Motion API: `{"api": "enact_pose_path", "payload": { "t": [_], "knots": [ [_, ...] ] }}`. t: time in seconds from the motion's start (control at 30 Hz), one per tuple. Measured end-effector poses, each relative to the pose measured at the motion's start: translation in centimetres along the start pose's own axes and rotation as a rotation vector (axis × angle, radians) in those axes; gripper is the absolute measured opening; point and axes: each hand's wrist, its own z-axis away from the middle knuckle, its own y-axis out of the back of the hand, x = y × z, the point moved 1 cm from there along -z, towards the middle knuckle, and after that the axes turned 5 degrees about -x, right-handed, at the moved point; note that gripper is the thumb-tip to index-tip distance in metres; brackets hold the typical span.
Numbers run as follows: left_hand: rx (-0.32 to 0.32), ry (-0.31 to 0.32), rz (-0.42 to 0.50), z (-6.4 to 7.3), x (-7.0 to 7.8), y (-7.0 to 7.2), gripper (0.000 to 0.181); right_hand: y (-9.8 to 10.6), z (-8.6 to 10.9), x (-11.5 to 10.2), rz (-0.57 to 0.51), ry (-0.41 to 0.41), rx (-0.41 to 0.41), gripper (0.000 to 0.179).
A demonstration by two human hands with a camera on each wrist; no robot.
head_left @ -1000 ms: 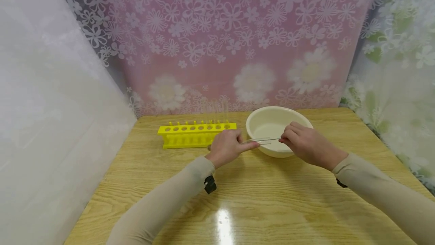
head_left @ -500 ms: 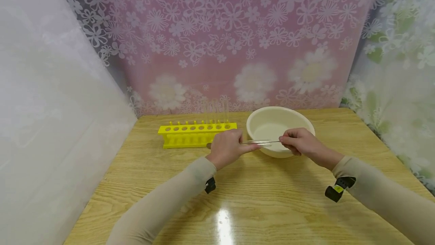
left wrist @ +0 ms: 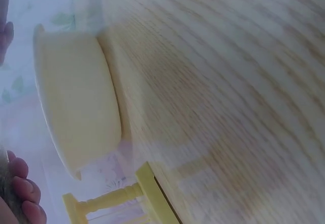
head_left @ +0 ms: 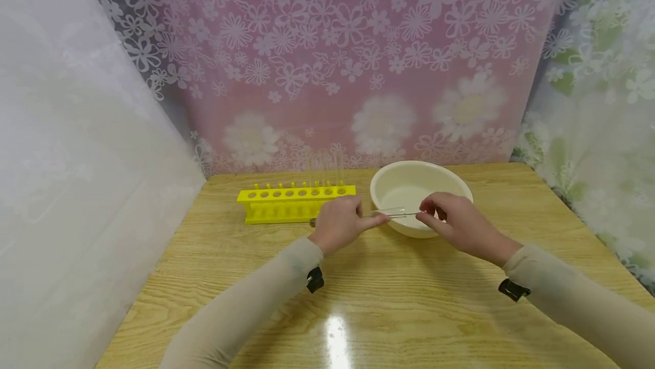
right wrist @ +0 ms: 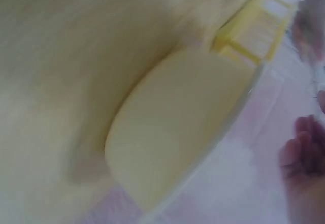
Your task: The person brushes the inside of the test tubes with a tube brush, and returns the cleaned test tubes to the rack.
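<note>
My left hand [head_left: 339,223] grips a clear glass test tube [head_left: 394,210] together with a test tube brush; their front ends point right over the basin's near rim. A brownish tip [head_left: 313,222] of the brush pokes out behind that hand, and grey bristles [left wrist: 11,188] show in its palm in the left wrist view. My right hand [head_left: 457,222] pinches the brush's thin wire [head_left: 411,214] between thumb and fingertips, above the cream basin [head_left: 378,218]. In the right wrist view the right fingers [right wrist: 307,142] are blurred. The fist hides most of the tube and brush.
A yellow test tube rack [head_left: 286,193] stands left of the basin, with several clear tubes [head_left: 324,170] upright at its right end. Both stand toward the back of the wooden table [head_left: 378,312], before a flowered pink curtain [head_left: 327,73].
My right hand turns at the wrist, first down and then back, and its grip on the wire shifts. Tube and wire drew together, then spread slightly apart. The left hand stays nearly still.
</note>
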Motion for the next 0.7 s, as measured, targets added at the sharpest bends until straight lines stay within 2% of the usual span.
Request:
{"api": "enact_pose_path", "payload": {
  "t": [0.1,0.17,0.23,0.3,0.37,0.43,0.6,0.7],
  "knots": [
    [-0.007,0.019,0.048,0.02,-0.04,0.17,0.054,-0.19,0.20,0.19,0.250,0.264,0.132,0.016],
    [-0.013,0.026,0.061,0.07,-0.01,0.24,0.054,-0.27,0.22,0.41,0.324,0.390,0.176,0.014],
    [-0.024,0.031,0.065,0.14,0.01,0.27,0.054,-0.29,0.23,0.55,0.338,0.453,0.181,0.011],
    [-0.032,0.033,0.055,0.22,0.00,0.27,0.055,-0.26,0.18,0.56,0.312,0.463,0.169,0.012],
    [-0.035,0.031,0.045,0.30,0.00,0.25,0.056,-0.21,0.12,0.47,0.245,0.430,0.144,0.018],
    [-0.034,0.028,0.036,0.35,-0.02,0.23,0.056,-0.14,0.04,0.34,0.141,0.353,0.098,0.024],
    [-0.014,0.008,0.006,0.30,0.03,0.11,0.056,0.17,-0.07,0.16,-0.219,0.075,-0.048,0.016],
    [0.014,-0.013,-0.022,0.21,0.10,0.03,0.055,0.32,-0.19,0.07,-0.427,-0.100,-0.131,0.026]
  ]
}}
